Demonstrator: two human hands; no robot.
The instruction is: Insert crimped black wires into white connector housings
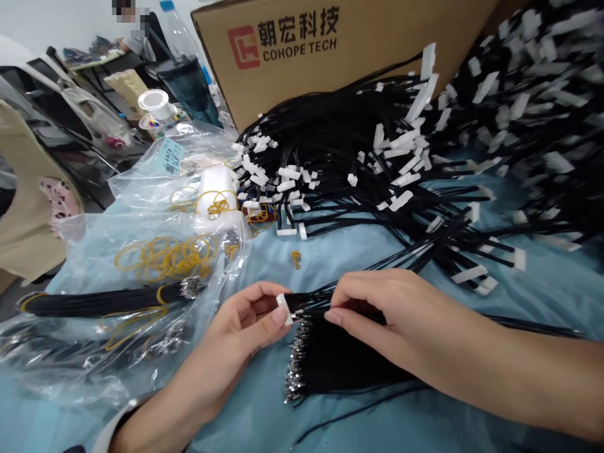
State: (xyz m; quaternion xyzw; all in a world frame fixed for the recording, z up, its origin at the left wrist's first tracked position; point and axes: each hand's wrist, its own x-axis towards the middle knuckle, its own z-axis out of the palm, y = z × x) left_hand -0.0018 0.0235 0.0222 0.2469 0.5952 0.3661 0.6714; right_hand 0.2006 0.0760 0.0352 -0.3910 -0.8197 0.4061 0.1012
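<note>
- nearest my camera, a single loose black wire [340,420] crosses the blue sheet [255,420] by the bottom edge, apart from the rest.
- just past it i have a flat fan of black wires [349,362], its crimped metal terminals [295,365] lined up at the left end.
- above the upper end of that row, my left hand [250,321] has thumb and fingertips clamped on a white connector housing [283,307]; black leads run from it to the right, past the other hand.
- my right hand [382,305] has thumb and forefinger together on a terminal-tipped wire [314,314], its metal end close by the housing; i can't tell whether it is seated.
- to the left, a banded wire bundle [108,303] lies among clear plastic bags [89,236] and yellow rubber bands [165,259].
- beyond my hands, a small yellow band cluster [296,258] sits on the sheet.
- farther, a heap of black cable harnesses [330,119] with white ends spreads to the right.
- behind it stands a cohope tech cardboard box [283,88], with a dark tumbler [186,82] and white reel [155,104] to its left.
- farthest, a person [136,38] sits by another table.
</note>
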